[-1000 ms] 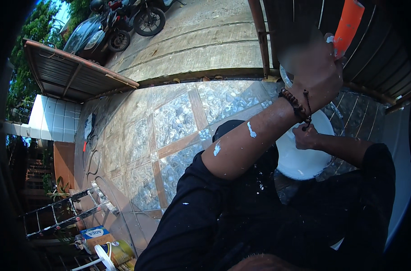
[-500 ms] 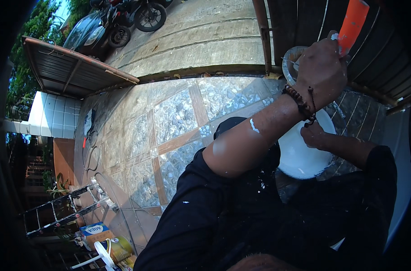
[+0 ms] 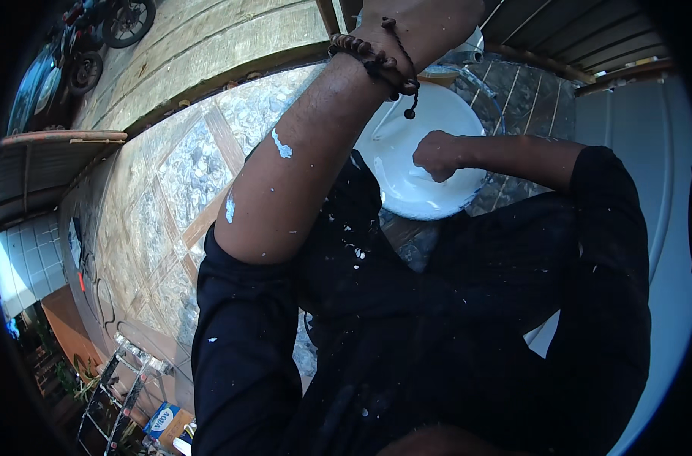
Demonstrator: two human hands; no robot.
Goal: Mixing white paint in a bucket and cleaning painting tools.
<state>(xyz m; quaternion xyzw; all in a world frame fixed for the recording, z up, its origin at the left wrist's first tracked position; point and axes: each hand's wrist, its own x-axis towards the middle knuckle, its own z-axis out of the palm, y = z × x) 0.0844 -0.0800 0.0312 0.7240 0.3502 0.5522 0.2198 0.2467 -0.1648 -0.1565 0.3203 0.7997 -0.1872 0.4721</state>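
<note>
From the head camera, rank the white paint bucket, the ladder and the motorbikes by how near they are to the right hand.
From the right hand:
1. Paint bucket: directly under the hand, its fist over the white paint.
2. Ladder: lower left on the paved floor.
3. Motorbikes: top left, beyond the pavement edge.

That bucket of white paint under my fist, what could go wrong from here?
The paint bucket sits open over the stone-tiled floor; the right hand, fisted inside the rim, could tip or slop it. The left hand is raised out of frame, so drips may land on the black shirt, already spattered.
</note>
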